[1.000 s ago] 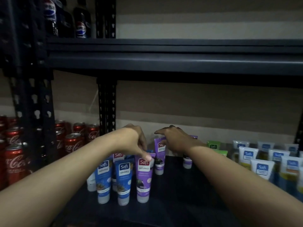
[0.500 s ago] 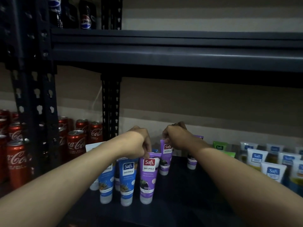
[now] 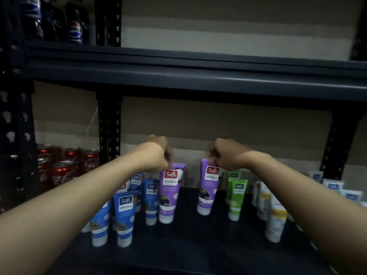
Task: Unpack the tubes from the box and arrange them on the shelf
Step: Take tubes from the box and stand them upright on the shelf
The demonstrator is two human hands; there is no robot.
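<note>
Tubes [image 3: 167,193] upright on shelf [image 3: 198,247], cans [image 3: 61,173] to their left (beyond the post [image 3: 109,126]), bottles [image 3: 76,26] on upper shelf [image 3: 178,76].

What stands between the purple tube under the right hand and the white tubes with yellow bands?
Two green tubes stand there on their caps, one behind the other, in the head view. The right hand pinches the purple tube by its top.

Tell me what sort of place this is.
Probably a shop or stockroom: a metal rack shelf holds upright Safi tubes grouped by colour, with Coca-Cola cans in the next bay and Pepsi bottles above.
</note>
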